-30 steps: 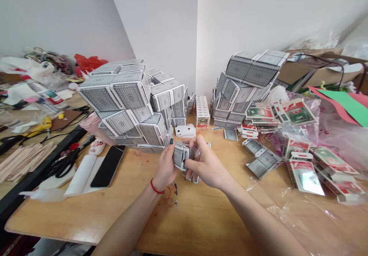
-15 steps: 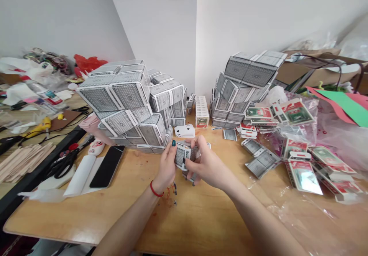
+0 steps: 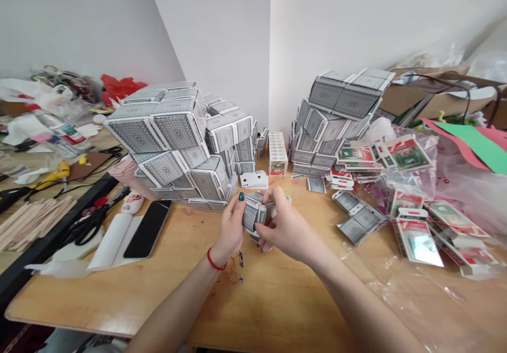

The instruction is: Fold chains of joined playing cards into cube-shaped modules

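Observation:
Between my two hands is a piece of joined playing cards [image 3: 252, 213] with grey patterned backs, held just above the table. My left hand [image 3: 233, 223] grips its left side, thumb on top. My right hand [image 3: 283, 221] pinches its right side, fingers curled at a folded card; part of the piece is hidden behind them. Just beyond lies a face-up stack of playing cards [image 3: 254, 179], a two of spades on top. Large blocks built of folded playing cards [image 3: 178, 136] rise at the left, and a similar card structure [image 3: 336, 120] stands at the right.
A row of boxed card decks [image 3: 278, 153] stands against the wall. Folded card pieces [image 3: 359, 218] and opened card boxes [image 3: 418, 237] lie at the right among clear plastic. On the left are a phone [image 3: 148, 230], scissors [image 3: 97, 221], a yellow glue gun [image 3: 53, 176] and wooden sticks [image 3: 37, 223].
The card piece has tilted slightly in my hands, and my right fingers have shifted a little along its folded card. Everything else on the table stays in place.

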